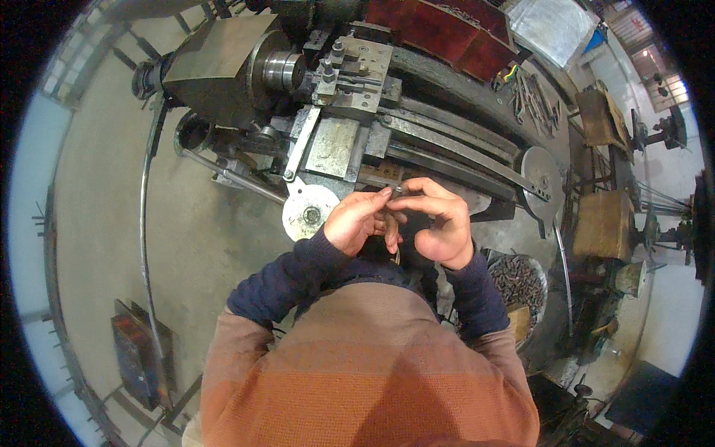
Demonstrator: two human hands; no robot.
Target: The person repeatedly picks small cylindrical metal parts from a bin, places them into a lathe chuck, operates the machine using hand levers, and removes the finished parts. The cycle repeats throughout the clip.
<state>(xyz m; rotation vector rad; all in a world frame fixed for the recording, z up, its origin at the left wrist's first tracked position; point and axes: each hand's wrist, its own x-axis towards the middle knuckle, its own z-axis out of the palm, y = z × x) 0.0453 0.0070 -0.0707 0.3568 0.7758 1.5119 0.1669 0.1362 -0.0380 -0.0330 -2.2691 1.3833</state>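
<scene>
Head view: bare right hand (pixel 439 223) pinching a small grey metal piece (pixel 398 191), mostly hidden by fingers, in front of the grey metal lathe (pixel 337 145). Bare left hand (pixel 357 222) half-curled, thumb beside it; can't tell if it's gripping too.

We found the white disc (pixel 311 214) crowding our left grip (pixel 356 223) and the lathe carriage (pixel 334 145) blocking the way ahead; past our right grip (pixel 447 217), bare floor (pixel 514 236) showed before the metal-filled bucket (pixel 544 298).
</scene>
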